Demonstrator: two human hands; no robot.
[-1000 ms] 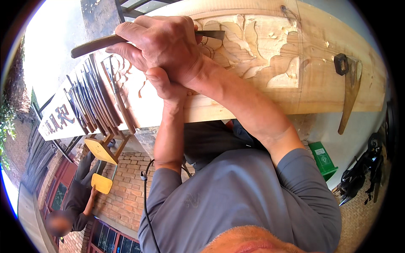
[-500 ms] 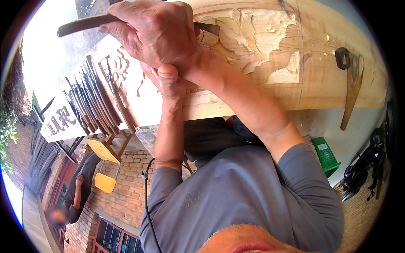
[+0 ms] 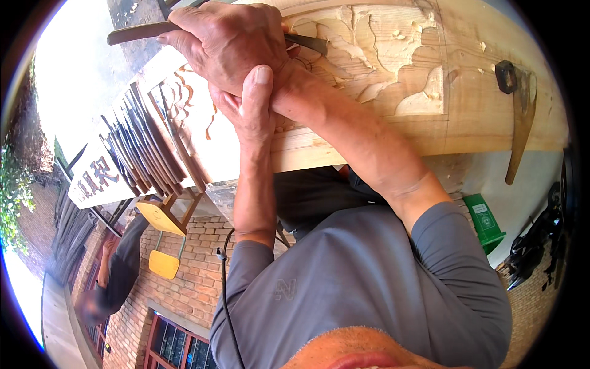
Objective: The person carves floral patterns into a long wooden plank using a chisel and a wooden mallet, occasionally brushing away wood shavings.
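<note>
A carving chisel [image 3: 310,43] lies low across the wooden board [image 3: 479,117], its blade over the carved leaf-like relief [image 3: 369,49]. My right hand [image 3: 236,46] is closed round its handle, whose end sticks out to the left. Crossing beneath my right wrist, my left hand [image 3: 251,104] has its thumb stretched up against that wrist. Most of its fingers are hidden, but fingertips show beside the chisel's blade, closed on it. Wood chips lie on the carving.
Several carving tools [image 3: 144,144] lie in a row at the left. A wooden mallet [image 3: 519,117] rests at the board's right end. Below stand a yellow chair [image 3: 161,216] and a green bin [image 3: 483,222]. Another person [image 3: 117,267] is at the lower left.
The chisel has moved slightly nearer to me and its handle end has swung right. My left thumb has lifted and stretched further over my right wrist. The whole view has shifted a little.
</note>
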